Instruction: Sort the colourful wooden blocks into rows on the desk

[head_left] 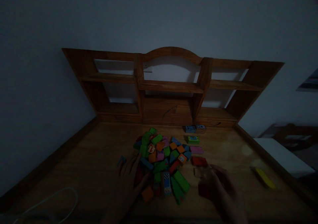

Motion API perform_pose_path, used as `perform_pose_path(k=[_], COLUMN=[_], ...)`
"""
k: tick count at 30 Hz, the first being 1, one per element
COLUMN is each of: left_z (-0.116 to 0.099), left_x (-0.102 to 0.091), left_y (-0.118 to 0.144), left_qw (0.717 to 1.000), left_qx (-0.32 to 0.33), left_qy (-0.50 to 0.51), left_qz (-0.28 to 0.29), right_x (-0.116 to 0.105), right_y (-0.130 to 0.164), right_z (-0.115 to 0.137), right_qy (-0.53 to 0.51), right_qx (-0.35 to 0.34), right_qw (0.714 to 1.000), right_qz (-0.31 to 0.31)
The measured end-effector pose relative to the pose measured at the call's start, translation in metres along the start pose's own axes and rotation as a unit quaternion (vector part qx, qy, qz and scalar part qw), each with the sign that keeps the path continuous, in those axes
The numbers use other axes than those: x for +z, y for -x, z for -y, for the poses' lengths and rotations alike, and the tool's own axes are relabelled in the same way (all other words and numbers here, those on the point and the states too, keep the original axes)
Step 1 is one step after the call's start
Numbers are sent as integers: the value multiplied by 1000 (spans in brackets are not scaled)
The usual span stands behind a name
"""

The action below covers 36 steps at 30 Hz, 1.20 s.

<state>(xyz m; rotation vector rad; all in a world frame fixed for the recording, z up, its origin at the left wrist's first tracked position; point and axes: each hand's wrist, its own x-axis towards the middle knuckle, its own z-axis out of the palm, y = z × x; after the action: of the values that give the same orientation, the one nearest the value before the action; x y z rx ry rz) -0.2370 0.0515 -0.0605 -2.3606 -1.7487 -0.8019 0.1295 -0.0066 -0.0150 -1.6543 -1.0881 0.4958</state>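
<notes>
In dim light, a heap of painted wooden toy blocks point(160, 156) in green, orange, red, blue and pink covers the middle of the desk. My left hand point(129, 179) rests against the heap's left side, its fingers spread, near a blue block point(146, 163) and an orange block point(147, 194). To the right of the heap, my right hand point(221, 187) has its fingers pinched at a pale wooden block point(197, 172). A red block point(199, 161) lies just beyond the fingertips, and a dark red block point(204, 190) is partly hidden beside the palm.
Behind the blocks stands a wooden shelf unit point(171, 86) against the wall. A pink block point(196, 149), a green block point(193, 139) and a blue block point(190, 129) sit apart toward the back. A yellow block point(265, 178) lies far right; a white cable point(72, 191) curls at left.
</notes>
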Motion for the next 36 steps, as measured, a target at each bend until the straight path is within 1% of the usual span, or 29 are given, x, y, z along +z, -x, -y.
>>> perform_pose_path(k=[7,9,10,11,12,14,15,17,18,20,23,26,28,30,33,36], left_z=[2,2,2,1,1,0,-1,-1,-2,-3,-5,-7,-6,-6,-4,-3], left_x=[2,2,1,0,0,-1,-2,-2,-3,-3,-4,-5,-4,-3,-1,-1], left_y=[2,2,2,1,1,0,-1,-2,-2,-3,-4,-5,-5,-5,-4,-3], left_qw=[1000,1000,1000,1000,1000,1000,1000,1000,1000,1000,1000,1000,1000,1000,1000,1000], left_qx=[9,10,10,9,9,9,8,8,9,11,4,-4,-3,3,3,0], left_qy=[-20,-23,-23,-22,-18,-12,-11,-8,-6,-2,0,4,4,1,-1,-3], left_qz=[-9,-6,-3,-1,0,-4,-7,-2,4,14,14,7,4,2,2,1], right_x=[1,4,7,11,17,32,42,67,81,112,152,176,182,183,180,180], right_y=[1,-5,-10,-17,-26,-44,-54,-71,-78,-91,-110,-128,-137,-142,-143,-138], right_z=[13,24,31,41,51,74,85,104,111,117,118,119,122,126,128,124], right_qy=[-18,-11,-6,-1,6,33,56,107,116,127,147,168,181,196,217,228], right_qx=[58,31,-2,-50,-107,-228,-278,-369,-388,-409,-426,-433,-435,-435,-431,-430], right_qw=[998,999,999,996,989,956,933,869,848,822,791,763,749,742,742,747], right_qz=[-3,17,39,69,105,182,221,313,342,376,414,449,466,471,465,453])
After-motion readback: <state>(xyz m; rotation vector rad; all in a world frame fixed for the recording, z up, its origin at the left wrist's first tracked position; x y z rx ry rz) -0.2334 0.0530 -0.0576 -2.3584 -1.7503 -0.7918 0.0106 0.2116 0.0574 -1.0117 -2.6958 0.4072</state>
